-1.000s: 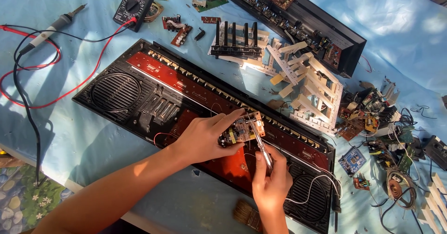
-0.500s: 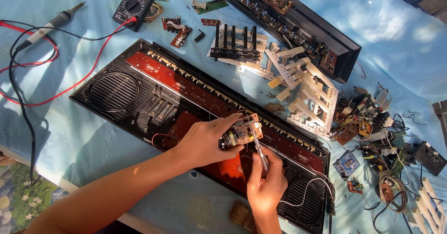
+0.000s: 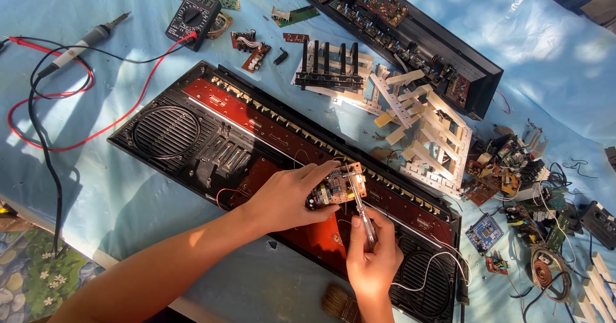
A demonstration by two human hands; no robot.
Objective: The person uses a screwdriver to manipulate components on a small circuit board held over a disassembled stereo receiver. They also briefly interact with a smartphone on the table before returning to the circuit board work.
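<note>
My left hand (image 3: 289,194) holds a small circuit board (image 3: 335,186) tilted up over a long black keyboard case (image 3: 212,137) with a red circuit board inside and round speaker grilles at each end. My right hand (image 3: 372,259) grips a screwdriver (image 3: 361,207) with a clear handle. Its tip rests against the small board's right edge.
A black multimeter (image 3: 193,16) with red and black leads lies at the top left beside a soldering iron (image 3: 83,43). Another opened black case (image 3: 404,34) lies at the top. Loose white keys (image 3: 423,130), scattered circuit boards (image 3: 507,169) and a brush (image 3: 339,304) lie around on blue cloth.
The hands have stayed in nearly the same place on the small board. The view has shifted slightly.
</note>
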